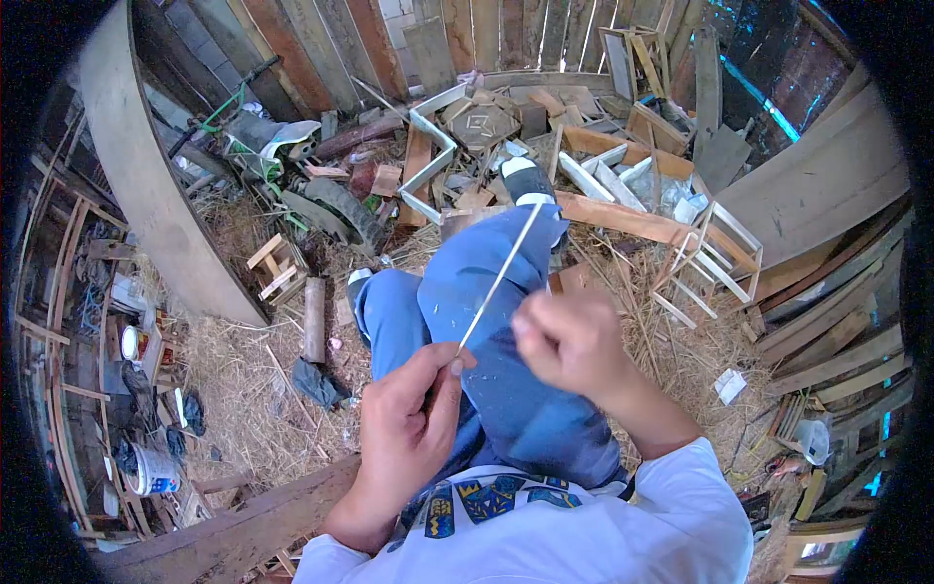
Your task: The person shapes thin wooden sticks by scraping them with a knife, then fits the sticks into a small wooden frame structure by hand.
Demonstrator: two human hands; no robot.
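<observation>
My left hand [413, 409] pinches the near end of a thin pale wooden stick [501, 276] between thumb and forefinger. The stick slants up and away over my legs in blue trousers [486, 282], its far end near my shoe [527, 182]. To the right of the stick, my right hand [572, 341] is curled into a fist and smeared by motion. Whatever its fingers may hold is hidden. The fist is apart from the left hand, above my right thigh.
Straw [233, 380] covers the ground. Ahead lies a heap of scrap wood [584, 112], with a small wooden frame [715, 258] at right and a wheel [355, 219] at left. A white bucket [154, 472] stands far left. A wooden beam [243, 521] runs beside me.
</observation>
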